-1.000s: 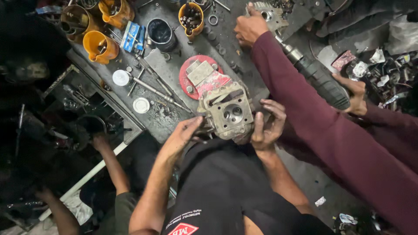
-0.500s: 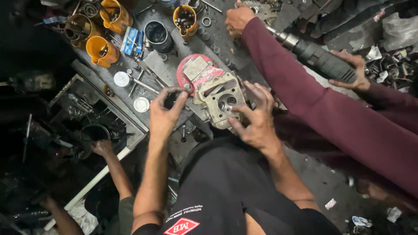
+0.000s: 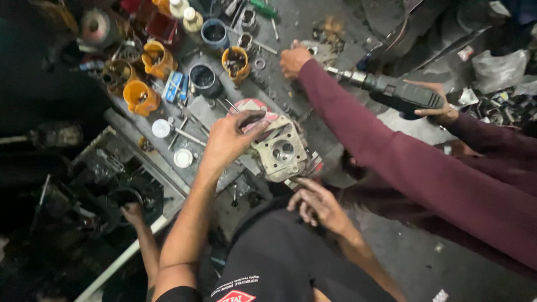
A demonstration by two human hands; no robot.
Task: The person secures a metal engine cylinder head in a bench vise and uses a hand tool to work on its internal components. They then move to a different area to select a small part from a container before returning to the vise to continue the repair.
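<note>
A grey metal engine cylinder head [image 3: 279, 152] lies on the cluttered workbench [image 3: 313, 22], partly over a red disc [image 3: 246, 106]. My left hand [image 3: 226, 140] reaches across the head's upper left edge. Its fingertips are pinched together over the red disc around something small and dark that I cannot make out. My right hand [image 3: 316, 204] hangs just below the head, close to my black shirt, with loosely spread fingers and nothing in it. It does not touch the head.
A co-worker's maroon sleeve [image 3: 403, 162] crosses from the right, one hand [image 3: 293, 59] on the bench, the other gripping a power drill [image 3: 400, 92]. Orange cups [image 3: 140, 96], dark cans [image 3: 204, 78], white lids [image 3: 162, 127] and a blue packet [image 3: 175, 86] crowd the left. Another person's hand [image 3: 131, 212] is lower left.
Both my hands were on the cylinder head. My right hand has come off it and dropped toward my body, and my left hand has slid up over the red disc.
</note>
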